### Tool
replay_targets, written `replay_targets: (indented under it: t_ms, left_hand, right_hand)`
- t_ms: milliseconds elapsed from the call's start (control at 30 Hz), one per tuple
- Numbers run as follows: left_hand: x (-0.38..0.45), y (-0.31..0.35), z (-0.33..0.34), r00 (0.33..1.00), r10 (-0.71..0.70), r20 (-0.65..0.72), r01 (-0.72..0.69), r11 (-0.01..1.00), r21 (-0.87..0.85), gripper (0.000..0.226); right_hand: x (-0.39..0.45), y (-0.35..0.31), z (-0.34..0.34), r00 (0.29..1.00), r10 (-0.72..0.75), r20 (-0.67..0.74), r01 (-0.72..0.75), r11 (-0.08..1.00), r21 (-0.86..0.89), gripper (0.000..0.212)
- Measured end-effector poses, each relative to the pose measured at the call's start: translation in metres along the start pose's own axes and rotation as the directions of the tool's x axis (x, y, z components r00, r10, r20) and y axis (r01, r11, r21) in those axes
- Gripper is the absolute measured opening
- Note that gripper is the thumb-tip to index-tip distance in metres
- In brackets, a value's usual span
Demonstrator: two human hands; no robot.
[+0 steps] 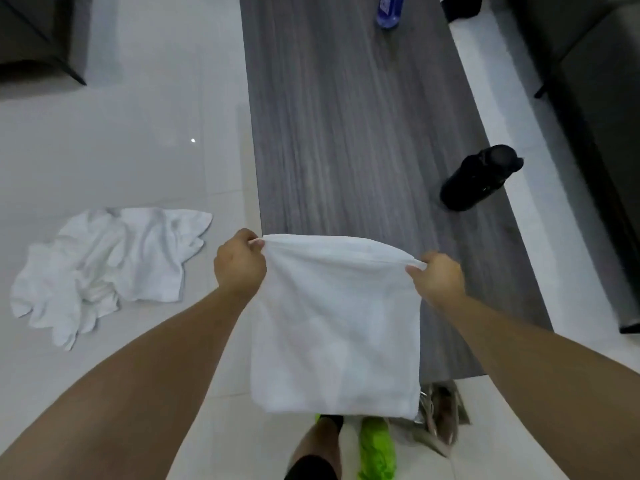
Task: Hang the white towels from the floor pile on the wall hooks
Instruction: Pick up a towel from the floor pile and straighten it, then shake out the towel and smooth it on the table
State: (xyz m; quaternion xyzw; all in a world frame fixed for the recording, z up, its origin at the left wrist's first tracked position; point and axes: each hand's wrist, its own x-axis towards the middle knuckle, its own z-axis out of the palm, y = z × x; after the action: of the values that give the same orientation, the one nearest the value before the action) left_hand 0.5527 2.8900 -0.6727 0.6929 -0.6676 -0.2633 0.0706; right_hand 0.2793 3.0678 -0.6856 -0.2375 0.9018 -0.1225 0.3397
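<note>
A white towel point(337, 327) hangs stretched in the air in front of me, over the near end of a grey wooden table. My left hand point(239, 263) pinches its upper left corner. My right hand point(438, 277) pinches its upper right corner. The rest of the towel drops flat below the held edge. A crumpled pile of white towels point(104, 268) lies on the pale tiled floor to my left. No wall hooks are in view.
The grey wooden table point(346, 133) runs away from me, with a black bottle point(479, 178) lying near its right edge and a blue bottle point(389, 10) at the far end. Dark sofas stand at far left point(38, 36) and right point(595, 133). My legs and a green item point(377, 448) are below.
</note>
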Motion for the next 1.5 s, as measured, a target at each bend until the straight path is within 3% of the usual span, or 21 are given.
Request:
replay_targets:
  t_ms: [167, 300, 367, 467, 533, 600, 700, 833, 867, 967, 1167, 1267, 1333, 1400, 1500]
  left_hand:
    - [0.038, -0.005, 0.051, 0.998, 0.021, -0.063, -0.021, 1.0, 0.011, 0.016]
    - [0.019, -0.013, 0.08, 1.0, 0.015, -0.017, -0.014, 0.997, 0.077, 0.037]
    - [0.008, -0.018, 0.092, 0.992, 0.091, 0.085, -0.104, 0.982, 0.159, 0.032]
    - [-0.003, -0.019, 0.107, 0.935, 0.15, 0.322, -0.205, 0.968, 0.145, 0.027]
    - [-0.009, -0.012, 0.113, 0.898, 0.179, 0.403, -0.236, 0.967, 0.096, 0.032]
    - [-0.013, -0.003, 0.119, 0.884, 0.233, 0.405, -0.293, 0.952, 0.093, 0.037]
    - [-0.013, 0.007, 0.125, 0.86, 0.247, 0.447, -0.351, 0.922, 0.166, 0.046]
    - [-0.007, 0.01, 0.128, 0.852, 0.214, 0.477, -0.359, 0.904, 0.234, 0.047]
    - [-0.006, 0.011, 0.129, 0.852, 0.208, 0.481, -0.357, 0.902, 0.242, 0.047]
    - [-0.005, 0.014, 0.129, 0.849, 0.189, 0.493, -0.354, 0.897, 0.266, 0.047]
    - [-0.005, 0.013, 0.131, 0.851, 0.193, 0.489, -0.361, 0.891, 0.277, 0.044]
    - [-0.004, 0.011, 0.131, 0.851, 0.194, 0.489, -0.347, 0.905, 0.245, 0.042]
    - [-0.004, 0.009, 0.13, 0.873, 0.201, 0.444, -0.295, 0.943, 0.152, 0.033]
    - [-0.002, 0.008, 0.125, 0.924, 0.219, 0.313, -0.252, 0.966, 0.066, 0.027]
    - [0.013, 0.004, 0.114, 0.962, 0.241, 0.133, -0.265, 0.941, 0.213, 0.034]
  right_hand:
    - [0.038, 0.007, 0.04, 0.989, 0.135, -0.053, -0.131, 0.988, 0.082, 0.034]
    - [0.038, 0.007, 0.064, 0.946, 0.308, -0.101, -0.26, 0.907, 0.332, 0.034]
    - [0.038, 0.006, 0.071, 0.913, 0.404, -0.059, -0.308, 0.776, 0.55, 0.025]
    - [0.042, 0.003, 0.073, 0.855, 0.503, 0.126, -0.388, 0.46, 0.798, 0.011]
    - [0.044, 0.002, 0.072, 0.845, 0.485, 0.223, -0.441, 0.397, 0.805, 0.009]
    - [0.043, 0.003, 0.072, 0.846, 0.465, 0.26, -0.466, 0.408, 0.785, 0.003]
    - [0.042, 0.003, 0.07, 0.852, 0.459, 0.251, -0.454, 0.411, 0.791, 0.005]
    - [0.05, 0.005, 0.066, 0.833, 0.522, 0.181, -0.383, 0.309, 0.871, 0.002]
    - [0.055, 0.007, 0.066, 0.839, 0.531, 0.122, -0.345, 0.344, 0.874, 0.004]
    - [0.065, 0.008, 0.061, 0.87, 0.485, -0.085, -0.247, 0.58, 0.776, 0.02]
    - [0.079, 0.004, 0.05, 0.887, 0.413, -0.206, -0.2, 0.746, 0.635, 0.034]
    - [0.081, 0.001, 0.051, 0.861, 0.363, -0.355, -0.195, 0.882, 0.429, 0.039]
    - [0.075, -0.001, 0.054, 0.867, 0.242, -0.436, -0.134, 0.955, 0.264, 0.037]
    - [0.068, -0.002, 0.061, 0.901, 0.037, -0.432, 0.001, 0.996, 0.088, 0.031]
    - [0.066, 0.001, 0.069, 0.96, -0.148, -0.236, 0.119, 0.984, -0.132, 0.033]
